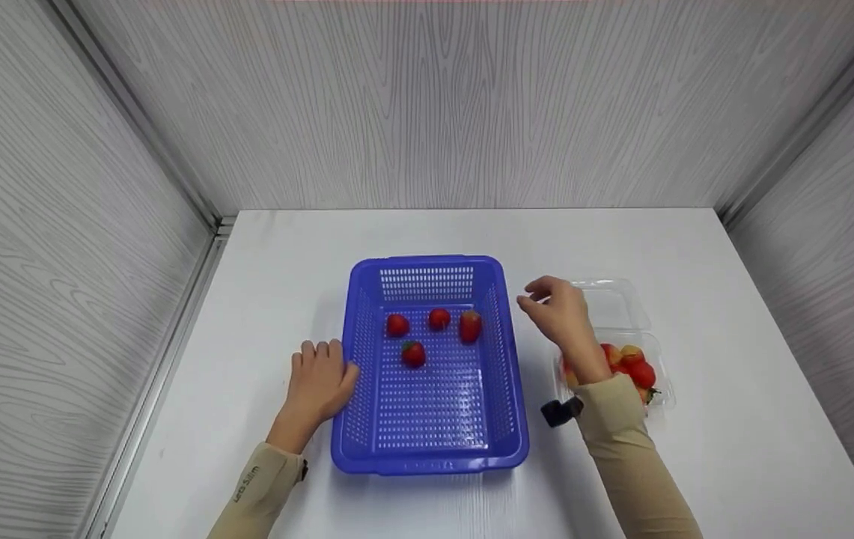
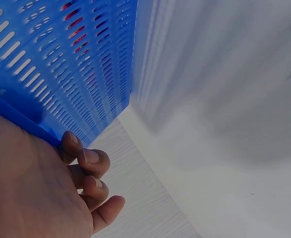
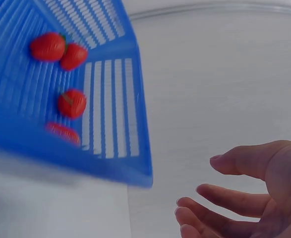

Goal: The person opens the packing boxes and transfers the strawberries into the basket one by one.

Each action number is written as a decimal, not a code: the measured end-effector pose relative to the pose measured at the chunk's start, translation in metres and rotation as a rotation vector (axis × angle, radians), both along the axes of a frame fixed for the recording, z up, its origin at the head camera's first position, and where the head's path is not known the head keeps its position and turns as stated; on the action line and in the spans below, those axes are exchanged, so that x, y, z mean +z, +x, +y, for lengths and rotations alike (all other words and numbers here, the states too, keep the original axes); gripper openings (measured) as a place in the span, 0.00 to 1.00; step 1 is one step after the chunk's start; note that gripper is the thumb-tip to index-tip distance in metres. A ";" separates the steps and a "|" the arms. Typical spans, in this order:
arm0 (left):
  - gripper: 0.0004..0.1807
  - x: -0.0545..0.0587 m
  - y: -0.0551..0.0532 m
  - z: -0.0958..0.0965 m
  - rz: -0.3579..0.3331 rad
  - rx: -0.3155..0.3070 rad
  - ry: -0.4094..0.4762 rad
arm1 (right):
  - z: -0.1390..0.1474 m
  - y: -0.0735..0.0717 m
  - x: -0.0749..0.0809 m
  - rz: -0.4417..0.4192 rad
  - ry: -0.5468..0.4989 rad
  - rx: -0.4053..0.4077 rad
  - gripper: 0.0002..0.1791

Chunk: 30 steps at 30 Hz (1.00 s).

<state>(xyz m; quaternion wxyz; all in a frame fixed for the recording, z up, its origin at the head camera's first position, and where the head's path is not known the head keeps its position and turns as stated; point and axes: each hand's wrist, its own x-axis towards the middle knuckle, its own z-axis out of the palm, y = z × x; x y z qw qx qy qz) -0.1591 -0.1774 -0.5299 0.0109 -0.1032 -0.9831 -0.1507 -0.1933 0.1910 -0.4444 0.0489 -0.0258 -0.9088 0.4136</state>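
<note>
A blue plastic basket (image 1: 430, 466) with slotted walls stands on the white table, several red strawberries (image 1: 413, 355) lying spread over the far half of its floor. At the basket's left rim, my left hand (image 1: 316, 383) grips the edge, thumb over the rim and fingers curled along the outer side. My right hand (image 1: 560, 314) hovers just right of the basket, fingers loosely bent and apart from the thumb. Nothing lies between them in the right wrist view. Below that forearm sits a clear plastic clamshell box (image 1: 668, 385) holding more strawberries (image 1: 642, 374), partly hidden by the wrist.
The clamshell's transparent lid (image 1: 614, 305) is folded back flat behind the box. Grey wood-grain panels (image 1: 434, 105) enclose the white table (image 1: 741, 449) at the back and both sides. A small black strap piece (image 1: 561, 412) sticks out from the right cuff.
</note>
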 end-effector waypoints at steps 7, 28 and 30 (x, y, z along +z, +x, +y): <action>0.15 0.001 0.000 -0.001 -0.021 0.002 -0.001 | 0.051 0.017 -0.021 -0.100 0.046 -0.108 0.17; 0.15 0.003 0.000 0.000 -0.025 0.001 -0.005 | 0.097 0.047 -0.090 -0.106 0.309 -0.180 0.20; 0.15 0.003 -0.001 0.001 -0.024 0.002 0.001 | 0.099 0.047 -0.095 -0.112 0.292 -0.176 0.21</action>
